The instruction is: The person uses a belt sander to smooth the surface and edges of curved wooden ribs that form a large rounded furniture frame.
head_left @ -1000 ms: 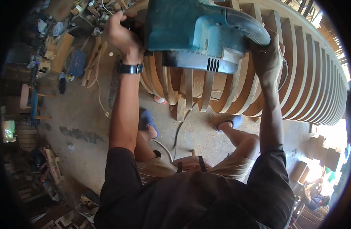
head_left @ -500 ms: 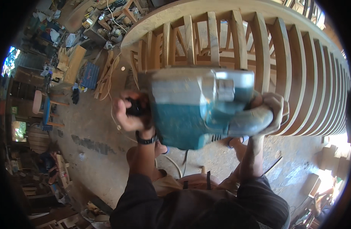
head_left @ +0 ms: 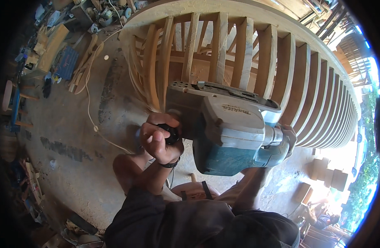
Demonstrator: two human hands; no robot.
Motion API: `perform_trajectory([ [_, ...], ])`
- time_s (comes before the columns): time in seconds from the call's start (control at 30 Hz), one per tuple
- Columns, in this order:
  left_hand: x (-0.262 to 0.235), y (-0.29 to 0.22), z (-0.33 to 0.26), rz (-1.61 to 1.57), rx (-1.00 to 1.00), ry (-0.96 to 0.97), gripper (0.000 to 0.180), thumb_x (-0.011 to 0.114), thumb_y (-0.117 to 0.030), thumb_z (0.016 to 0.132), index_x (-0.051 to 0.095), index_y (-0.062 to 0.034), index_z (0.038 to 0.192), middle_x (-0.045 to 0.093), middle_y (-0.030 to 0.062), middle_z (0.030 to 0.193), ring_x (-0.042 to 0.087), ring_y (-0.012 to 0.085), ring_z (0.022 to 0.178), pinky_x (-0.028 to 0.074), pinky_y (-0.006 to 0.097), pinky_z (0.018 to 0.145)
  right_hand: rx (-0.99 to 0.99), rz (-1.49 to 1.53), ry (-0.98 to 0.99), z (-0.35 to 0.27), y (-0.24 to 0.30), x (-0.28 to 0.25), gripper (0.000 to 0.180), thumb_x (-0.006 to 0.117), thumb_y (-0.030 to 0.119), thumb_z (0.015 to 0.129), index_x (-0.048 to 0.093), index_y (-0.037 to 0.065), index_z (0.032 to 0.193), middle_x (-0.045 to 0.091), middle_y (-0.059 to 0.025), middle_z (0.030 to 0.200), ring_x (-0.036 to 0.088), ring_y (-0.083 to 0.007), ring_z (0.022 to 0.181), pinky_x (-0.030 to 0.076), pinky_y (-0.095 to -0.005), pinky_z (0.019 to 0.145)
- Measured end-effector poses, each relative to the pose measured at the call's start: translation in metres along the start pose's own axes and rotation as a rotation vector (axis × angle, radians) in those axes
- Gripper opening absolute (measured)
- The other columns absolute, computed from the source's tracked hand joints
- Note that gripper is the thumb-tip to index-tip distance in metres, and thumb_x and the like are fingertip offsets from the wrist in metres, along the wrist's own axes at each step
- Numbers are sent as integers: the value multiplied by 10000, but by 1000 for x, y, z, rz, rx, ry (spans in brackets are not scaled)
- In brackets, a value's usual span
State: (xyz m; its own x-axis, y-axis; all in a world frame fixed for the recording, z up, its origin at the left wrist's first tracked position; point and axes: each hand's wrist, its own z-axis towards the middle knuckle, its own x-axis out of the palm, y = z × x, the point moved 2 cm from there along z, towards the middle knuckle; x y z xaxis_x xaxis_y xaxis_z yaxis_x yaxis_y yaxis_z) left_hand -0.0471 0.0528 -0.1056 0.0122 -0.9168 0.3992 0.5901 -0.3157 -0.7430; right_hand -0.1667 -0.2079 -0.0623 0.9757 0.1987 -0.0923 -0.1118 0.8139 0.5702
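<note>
A teal and grey belt sander (head_left: pixel 227 128) is held up in front of my body, tilted so that its side and top edge show. My left hand (head_left: pixel 159 140) is closed around the black round knob (head_left: pixel 168 133) at its left end. The rear handle (head_left: pixel 270 153) is gripped by my right hand (head_left: pixel 288 142), whose fingers are partly hidden behind it. Just beyond the sander stands a curved wooden frame (head_left: pixel 223 49) with many upright slats under a broad rim. Whether the sander touches the slats cannot be made out.
A pale cord (head_left: pixel 90 111) runs across the concrete floor on the left. A blue case (head_left: pixel 66 62) and wood offcuts (head_left: pixel 84 68) lie farther left. Wooden blocks (head_left: pixel 328 175) sit at the right, near a bright opening. My bent leg (head_left: pixel 126 167) is beside my left forearm.
The sander has tilted and turned, showing more of its upper edge, and sits slightly lower and to the right. The view has shifted rightward along the frame. Both hands keep their hold.
</note>
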Motion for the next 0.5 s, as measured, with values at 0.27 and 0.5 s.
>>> perform_trajectory([
  [0.27, 9, -3, -9, -148, 12, 140, 303, 520, -282, 960, 465, -33, 795, 638, 221, 769, 611, 239, 667, 499, 337, 637, 47, -4, 67, -8, 4, -12, 178, 711, -7, 778, 558, 83, 778, 626, -77, 821, 590, -237, 777, 471, -355, 756],
  [0.5, 2, 2, -7, -131, 8, 124, 269, 500, -251, 977, 456, -30, 830, 639, 212, 788, 607, 235, 662, 492, 332, 622, 63, -9, 94, -8, 8, -18, 174, 721, -1, 777, 568, 81, 783, 629, -76, 825, 595, -238, 788, 472, -355, 762],
])
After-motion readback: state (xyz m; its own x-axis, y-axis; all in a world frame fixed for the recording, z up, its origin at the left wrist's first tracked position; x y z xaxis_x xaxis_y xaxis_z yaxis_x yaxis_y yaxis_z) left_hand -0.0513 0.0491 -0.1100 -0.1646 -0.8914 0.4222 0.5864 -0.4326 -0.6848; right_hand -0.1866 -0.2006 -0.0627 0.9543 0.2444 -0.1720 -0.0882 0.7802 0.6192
